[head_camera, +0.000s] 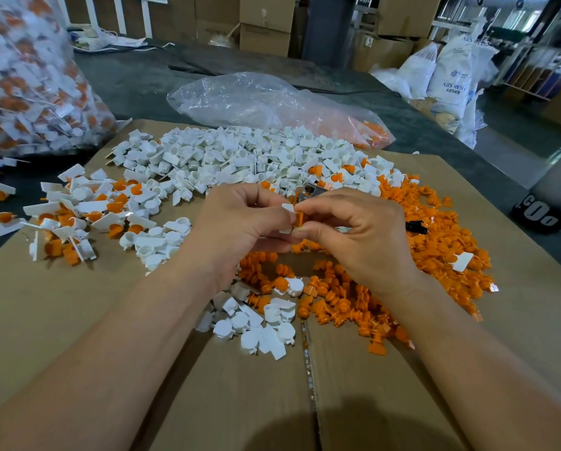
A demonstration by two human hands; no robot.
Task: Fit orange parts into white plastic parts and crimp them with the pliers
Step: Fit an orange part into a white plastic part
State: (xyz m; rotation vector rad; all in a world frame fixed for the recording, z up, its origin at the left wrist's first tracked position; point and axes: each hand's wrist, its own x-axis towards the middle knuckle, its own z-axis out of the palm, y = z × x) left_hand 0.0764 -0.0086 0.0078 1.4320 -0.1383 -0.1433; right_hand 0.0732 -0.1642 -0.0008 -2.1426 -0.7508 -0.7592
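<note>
Spreading under everything, your dark desk [142, 79] carries a cardboard sheet [77, 336], which seems to be there to keep loose pieces together and within reach. At the far left stands a full bag [28, 86] of white-and-orange pieces, probably finished stock, well out of your way. Behind the work lies a clear bag [256, 99], nearly flat, with a few orange pieces in its right end.

Your white heap [240, 157] lies across the back of the sheet and your orange heap [441, 242] curves round the right side and under your wrists, so each hand can feed from its own side. A scatter of joined pieces [77, 216] lies to the left, apart from the raw stock.

Your left hand [240, 229] and right hand [363, 236] meet above the middle of the sheet, fingertips together. The left grip pinches a white part [288, 208]; the right grip pinches an orange part [299, 219] pressed against it. I judge you are seating one in the other, with the crimp not yet done.

A bit of metal [311, 191] just beyond your fingers may be the pliers; your hands hide most of it. Loose parts crowd round it, so reaching it means lifting clear of them. A small black thing [414, 226] lies on the orange heap; I cannot tell what it is.
</note>
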